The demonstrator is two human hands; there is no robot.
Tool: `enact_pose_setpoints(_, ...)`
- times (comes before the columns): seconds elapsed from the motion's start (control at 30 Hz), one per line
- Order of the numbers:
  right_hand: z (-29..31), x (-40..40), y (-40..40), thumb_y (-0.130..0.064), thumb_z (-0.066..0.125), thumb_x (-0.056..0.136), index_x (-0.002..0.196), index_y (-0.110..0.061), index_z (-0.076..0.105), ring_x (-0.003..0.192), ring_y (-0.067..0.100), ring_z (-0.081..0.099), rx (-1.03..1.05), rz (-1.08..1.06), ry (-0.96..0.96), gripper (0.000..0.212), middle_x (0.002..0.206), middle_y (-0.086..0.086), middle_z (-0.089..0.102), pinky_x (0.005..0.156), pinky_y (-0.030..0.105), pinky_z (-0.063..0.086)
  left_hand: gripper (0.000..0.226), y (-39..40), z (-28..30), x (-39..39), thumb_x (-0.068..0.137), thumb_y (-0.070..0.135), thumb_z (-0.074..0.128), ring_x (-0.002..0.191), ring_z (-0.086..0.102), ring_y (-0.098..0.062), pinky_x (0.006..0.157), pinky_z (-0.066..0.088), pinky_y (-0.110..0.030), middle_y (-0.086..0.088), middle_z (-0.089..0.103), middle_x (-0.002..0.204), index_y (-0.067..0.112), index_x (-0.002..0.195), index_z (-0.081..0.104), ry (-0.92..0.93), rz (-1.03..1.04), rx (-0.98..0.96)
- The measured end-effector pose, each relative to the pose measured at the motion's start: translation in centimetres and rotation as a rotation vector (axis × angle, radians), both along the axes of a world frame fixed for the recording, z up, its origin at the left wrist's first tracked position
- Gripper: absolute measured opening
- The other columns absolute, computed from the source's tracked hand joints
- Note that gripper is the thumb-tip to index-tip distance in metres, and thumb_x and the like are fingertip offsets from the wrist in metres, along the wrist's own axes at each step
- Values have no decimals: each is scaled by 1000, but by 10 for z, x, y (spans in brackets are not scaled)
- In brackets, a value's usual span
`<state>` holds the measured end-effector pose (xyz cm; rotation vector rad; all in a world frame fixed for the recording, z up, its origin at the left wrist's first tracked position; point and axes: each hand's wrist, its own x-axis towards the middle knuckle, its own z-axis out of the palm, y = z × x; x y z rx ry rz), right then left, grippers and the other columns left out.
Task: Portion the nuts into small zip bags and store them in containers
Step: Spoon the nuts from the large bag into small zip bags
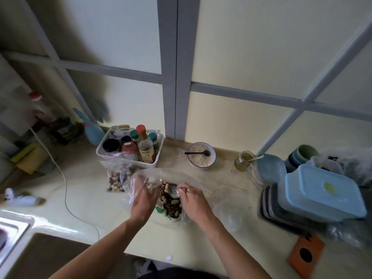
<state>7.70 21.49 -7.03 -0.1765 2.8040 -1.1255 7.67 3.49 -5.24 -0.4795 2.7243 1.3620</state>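
Observation:
A large clear bag of mixed nuts (pixel 171 204) lies open on the counter in front of me. My right hand (pixel 194 202) grips a metal spoon (pixel 173 190) whose bowl sits over the nuts. My left hand (pixel 142 196) holds a small clear zip bag (pixel 136 180) open just left of the spoon. A filled zip bag of nuts (pixel 116 181) rests further left, against the white basket. Stacked lidded containers (pixel 322 195) with pale blue lids stand at the right.
A white basket (pixel 104 152) of bottles and jars stands behind the bags. A bowl of oats (pixel 201 156) with a black spoon and a glass jar (pixel 244 161) sit at the back. More empty bags (pixel 229 208) lie right of my hands. A sink (pixel 12 232) is at the left.

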Motion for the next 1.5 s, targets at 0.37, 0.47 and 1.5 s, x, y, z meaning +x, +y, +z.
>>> enact_pose_setpoints(0.37,6,-24,13,-30,41,106,107,-4,66,91,39,70,281,-22,-133,36,100,23,71,79,40,56,50,36,32,-1,95,25,54,103,63,-24,90,55,-45,-1,59,120,43,131,25,27,-149,6)
enact_pose_setpoints(0.47,1,-19,9,-36,41,104,103,-9,66,86,39,70,254,-72,-85,38,92,20,72,72,40,54,42,58,43,-4,83,32,43,91,56,-23,86,52,-54,-1,55,106,40,123,33,45,-141,21)
enact_pose_setpoints(1.5,-55,17,35,-27,52,103,86,-1,63,61,16,70,-1194,-615,-584,33,68,10,68,60,26,57,75,122,13,44,79,63,62,108,59,-27,92,52,-41,-3,58,121,25,140,39,366,-314,-428)
